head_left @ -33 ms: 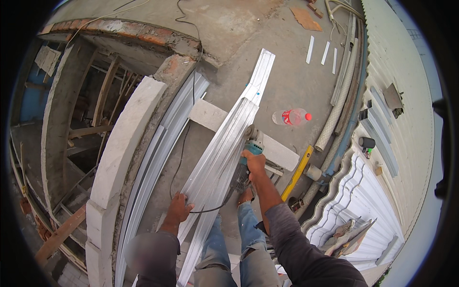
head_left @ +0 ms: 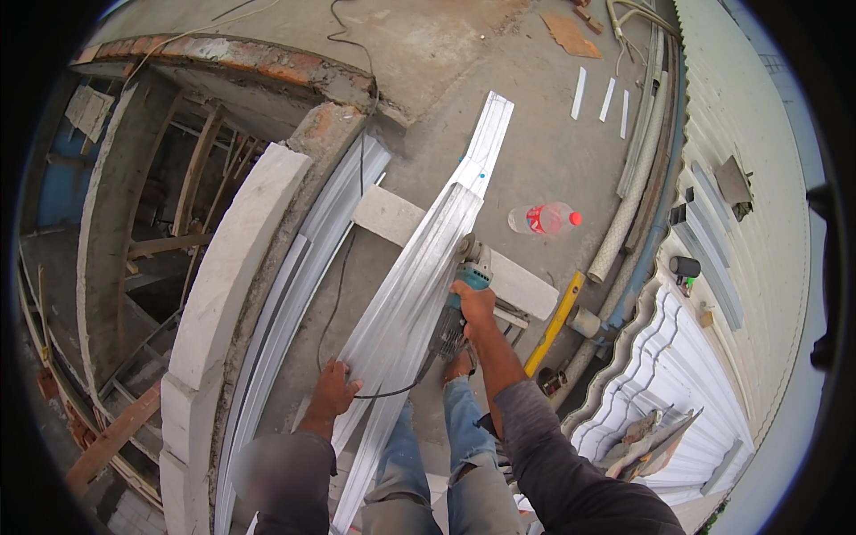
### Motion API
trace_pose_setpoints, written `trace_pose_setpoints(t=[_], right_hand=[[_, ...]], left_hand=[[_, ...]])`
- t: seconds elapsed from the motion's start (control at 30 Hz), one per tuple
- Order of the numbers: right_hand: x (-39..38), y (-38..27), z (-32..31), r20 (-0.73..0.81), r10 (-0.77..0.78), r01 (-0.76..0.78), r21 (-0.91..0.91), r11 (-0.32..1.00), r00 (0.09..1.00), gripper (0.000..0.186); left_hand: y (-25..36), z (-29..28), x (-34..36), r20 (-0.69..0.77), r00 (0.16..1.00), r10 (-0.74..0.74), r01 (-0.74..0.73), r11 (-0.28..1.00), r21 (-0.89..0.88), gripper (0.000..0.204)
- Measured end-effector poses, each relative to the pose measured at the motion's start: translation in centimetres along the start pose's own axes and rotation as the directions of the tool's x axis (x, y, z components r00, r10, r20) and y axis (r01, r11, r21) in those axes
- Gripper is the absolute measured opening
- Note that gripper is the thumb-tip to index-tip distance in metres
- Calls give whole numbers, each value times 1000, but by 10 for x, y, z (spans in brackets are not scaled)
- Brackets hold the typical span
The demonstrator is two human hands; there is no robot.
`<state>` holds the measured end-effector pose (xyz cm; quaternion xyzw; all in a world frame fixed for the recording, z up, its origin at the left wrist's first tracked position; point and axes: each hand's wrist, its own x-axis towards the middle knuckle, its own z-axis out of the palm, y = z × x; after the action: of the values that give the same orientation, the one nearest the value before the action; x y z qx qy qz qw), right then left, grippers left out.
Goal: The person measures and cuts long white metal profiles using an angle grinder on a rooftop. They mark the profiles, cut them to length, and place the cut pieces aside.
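Observation:
My right hand (head_left: pixel 476 305) is wrapped round the body of a teal and black angle grinder (head_left: pixel 475 274). The grinder's head rests at the right edge of some long silver metal profiles (head_left: pixel 406 290), its disc close against them. Whether the disc spins I cannot tell. At the left edge of the profiles, lower down, my left hand (head_left: pixel 332 390) grips the metal between thumb and fingers. The profiles lie slantwise across a pale block (head_left: pixel 387 215), which shows on both sides of them. From the grinder's rear end, a black cable (head_left: pixel 385 392) loops left across the metal.
On the right lie a clear bottle (head_left: pixel 544 218) with a red cap and a yellow spirit level (head_left: pixel 555 325). More metal profiles (head_left: pixel 294 276) rest along a low block wall (head_left: pixel 232 267); beyond it the floor drops away. Pipes (head_left: pixel 620 227) run beside the corrugated roof (head_left: pixel 749 107).

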<state>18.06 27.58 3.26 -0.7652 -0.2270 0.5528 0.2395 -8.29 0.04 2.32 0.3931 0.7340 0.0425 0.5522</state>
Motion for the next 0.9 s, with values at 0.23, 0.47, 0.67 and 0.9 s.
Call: trace_pose_setpoints(t=[0.23, 0.47, 0.67, 0.9], right_hand=[[15, -12, 0, 32, 41, -44, 100, 994, 999, 23], [15, -16, 1, 24, 5, -8, 119, 993, 1000, 25], [19, -16, 2, 6, 8, -9, 84, 996, 1000, 26], [18, -8, 2, 6, 105, -105, 8, 994, 994, 28]], left_hand=[[-2, 1, -1, -8, 1000, 5, -5, 1000, -16, 53], [1, -1, -1, -5, 1000, 20, -20, 1000, 10, 52], [6, 0, -3, -36, 999, 13, -11, 999, 47, 51], [-2, 1, 0, -32, 998, 49, -46, 995, 90, 53]])
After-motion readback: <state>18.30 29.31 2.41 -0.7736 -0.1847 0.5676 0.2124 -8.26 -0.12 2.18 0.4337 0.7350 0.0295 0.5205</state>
